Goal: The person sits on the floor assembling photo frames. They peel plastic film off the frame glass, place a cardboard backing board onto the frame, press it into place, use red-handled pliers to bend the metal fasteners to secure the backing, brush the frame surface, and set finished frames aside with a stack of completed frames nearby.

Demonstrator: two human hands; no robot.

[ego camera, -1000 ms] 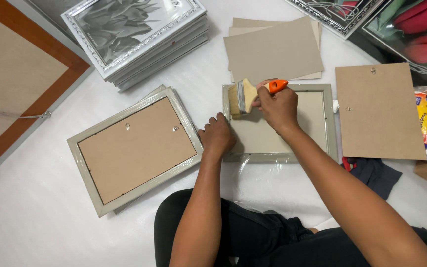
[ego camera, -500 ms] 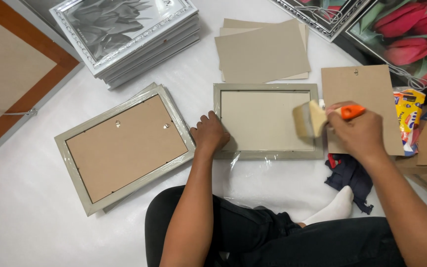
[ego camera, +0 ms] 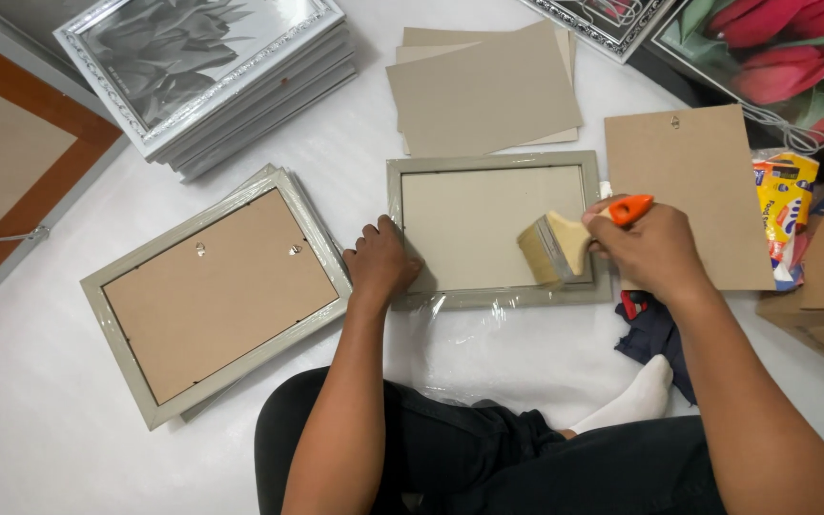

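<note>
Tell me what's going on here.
A person sits on the floor with an open grey picture frame lying face down in front of them. The left hand presses on the frame's lower left corner, while the right hand holds an orange-handled brush over the frame's right side. A closed frame lies to the left, a brown backing board to the right, and grey card sheets behind.

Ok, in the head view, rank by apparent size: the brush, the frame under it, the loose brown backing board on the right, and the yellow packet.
1. Frame and brown backing board: look about alike, so unranked.
2. Yellow packet, partly hidden.
3. Brush, held in the right hand; it sits nearer the camera, so it may look bigger than it is.
</note>
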